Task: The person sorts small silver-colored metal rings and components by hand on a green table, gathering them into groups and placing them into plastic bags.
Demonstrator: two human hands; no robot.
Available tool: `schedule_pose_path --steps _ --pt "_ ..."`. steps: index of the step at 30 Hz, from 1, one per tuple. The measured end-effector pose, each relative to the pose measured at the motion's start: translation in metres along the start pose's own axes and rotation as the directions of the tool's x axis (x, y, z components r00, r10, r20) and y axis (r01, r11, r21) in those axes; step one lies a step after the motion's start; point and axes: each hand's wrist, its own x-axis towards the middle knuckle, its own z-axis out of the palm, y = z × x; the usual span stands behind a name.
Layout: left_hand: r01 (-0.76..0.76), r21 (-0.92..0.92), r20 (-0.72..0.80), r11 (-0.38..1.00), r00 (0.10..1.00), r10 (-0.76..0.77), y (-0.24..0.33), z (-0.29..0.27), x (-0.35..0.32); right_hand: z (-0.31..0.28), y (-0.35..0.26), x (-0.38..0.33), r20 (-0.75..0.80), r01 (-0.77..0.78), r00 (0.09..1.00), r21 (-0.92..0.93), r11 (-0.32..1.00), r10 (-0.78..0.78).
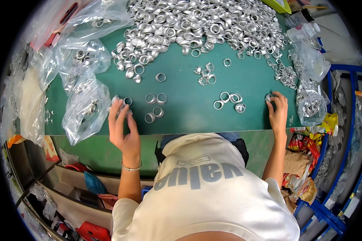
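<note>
My left hand [124,128] rests at the near left of the green table, fingers stretched and apart, fingertips touching a small cluster of silver rings. One ring [127,101] of that cluster shows just beyond the fingers; the others are partly covered. On the right, my right hand [278,112] pinches a silver ring [268,97] between thumb and fingers near the table surface. Between the hands lie a loose group of rings [161,98] on the left and another group of rings [235,98] on the right. Farther off sits a small ring cluster [205,73], with single rings nearby.
A large heap of silver rings [205,24] covers the far side of the green table [189,116]. Clear plastic bags with rings stand left [86,108] and right [311,102]. White bottles [303,32] lie at the far right, beside a blue metal rack [352,120].
</note>
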Motion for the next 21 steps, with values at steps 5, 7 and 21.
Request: schedule_pose_path --steps 5,7,21 --pt "-0.013 -0.226 0.216 0.974 0.974 0.063 0.057 0.031 -0.007 -0.012 -0.041 -0.001 -0.007 -0.033 0.999 0.267 0.963 0.036" --pt "0.062 -0.296 0.434 0.953 0.898 0.076 0.08 0.054 -0.007 -0.008 -0.065 -0.003 0.102 0.012 0.993 0.354 0.935 -0.051" --pt "-0.075 -0.262 0.52 0.962 0.829 0.206 0.102 0.143 -0.002 0.055 -0.073 0.009 -0.13 0.387 0.921 0.402 0.83 -0.366"
